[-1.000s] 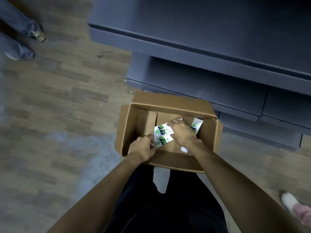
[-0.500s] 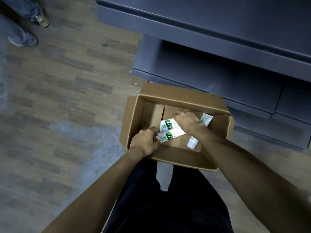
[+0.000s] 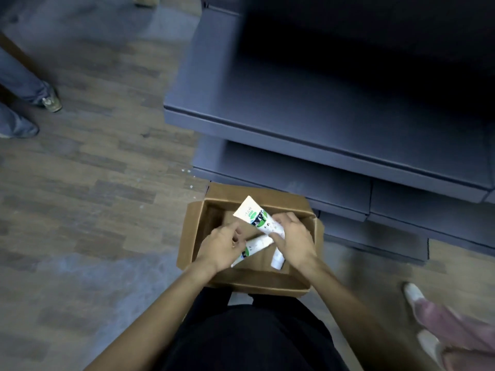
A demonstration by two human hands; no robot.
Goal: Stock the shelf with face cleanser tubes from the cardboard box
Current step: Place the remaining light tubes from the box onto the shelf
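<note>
- We are lifting one face cleanser tube point(image 3: 256, 217) out of the cardboard box point(image 3: 190, 238), our right hand point(image 3: 293, 240) pinching its lower end so the flat crimped end is angling up and away from the grip, likely to bring it clear of the box wall.
- We are closing our left hand point(image 3: 223, 245) around a second tube point(image 3: 251, 249), which is lying slantwise just below and left of the right-hand grip; holding one tube per hand would, we judge, save a trip to the shelf.
- A third tube point(image 3: 277, 258) is lying on the box floor just under our right wrist; whether it is touching the hand, we cannot tell.
- The box is sitting open on the floor between our knees and the shelving, its flaps folded outward to keep the opening free.
- The dark grey shelf point(image 3: 334, 124) is standing beyond our grips, its boards showing no stock in this view.
- Wood-pattern flooring point(image 3: 88, 199) is spreading to the left; other people's shoes are showing at the far left and lower right.
</note>
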